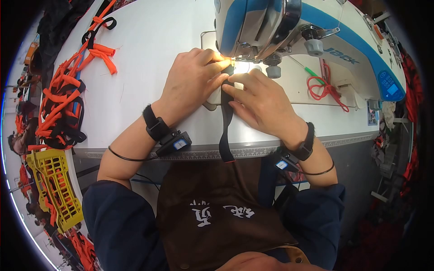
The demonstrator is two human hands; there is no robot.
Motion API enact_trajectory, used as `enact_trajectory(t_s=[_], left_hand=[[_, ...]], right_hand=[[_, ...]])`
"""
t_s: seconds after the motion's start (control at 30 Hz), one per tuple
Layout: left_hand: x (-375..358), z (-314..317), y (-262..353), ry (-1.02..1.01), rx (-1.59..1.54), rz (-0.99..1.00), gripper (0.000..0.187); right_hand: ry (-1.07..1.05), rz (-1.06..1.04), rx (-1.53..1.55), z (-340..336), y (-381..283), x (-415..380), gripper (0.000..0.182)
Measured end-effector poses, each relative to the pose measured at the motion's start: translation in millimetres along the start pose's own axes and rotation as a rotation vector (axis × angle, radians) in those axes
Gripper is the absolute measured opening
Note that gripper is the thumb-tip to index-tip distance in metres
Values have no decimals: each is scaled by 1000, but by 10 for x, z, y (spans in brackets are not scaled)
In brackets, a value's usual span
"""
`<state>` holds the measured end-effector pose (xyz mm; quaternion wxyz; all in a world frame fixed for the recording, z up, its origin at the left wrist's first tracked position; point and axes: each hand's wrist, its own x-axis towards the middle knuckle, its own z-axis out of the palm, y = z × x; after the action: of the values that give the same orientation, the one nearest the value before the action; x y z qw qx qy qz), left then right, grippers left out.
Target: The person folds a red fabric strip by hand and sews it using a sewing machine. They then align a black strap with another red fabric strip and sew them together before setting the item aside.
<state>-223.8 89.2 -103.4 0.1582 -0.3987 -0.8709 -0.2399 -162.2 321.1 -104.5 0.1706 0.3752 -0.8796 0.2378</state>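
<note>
A black strap runs from under the needle area of a blue and white sewing machine down over the table's front edge, where its end shows a bit of orange. My left hand pinches the strap's upper part from the left, with its fingertips in the bright lamp light close to the needle. From the right, my right hand has its fingers on the same strap just below. Glare and the machine head hide the needle and the strap's far end.
Orange and black straps lie heaped at the table's left side, above a yellow basket. Red cord and a green-handled tool lie on the machine bed at right. A ruler strip follows the front edge.
</note>
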Motion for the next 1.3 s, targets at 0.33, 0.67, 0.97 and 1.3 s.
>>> enact_trajectory(t_s=[0.33,0.67,0.97,1.3], left_hand=[[15,-12,4,-12,-17,-10,28],[1,4,-14,-18,7,-8,30],[-16,60,-89,74,-5,68,26],[-102,-45,143,-40,6,30,23]], right_hand=[[-16,1,-10,-1,1,-7,34],[-38,11,-32,-12,-26,0,35],[-17,11,-104,-37,-95,-3,41],[-113,12,-311,-408,62,-51,25]])
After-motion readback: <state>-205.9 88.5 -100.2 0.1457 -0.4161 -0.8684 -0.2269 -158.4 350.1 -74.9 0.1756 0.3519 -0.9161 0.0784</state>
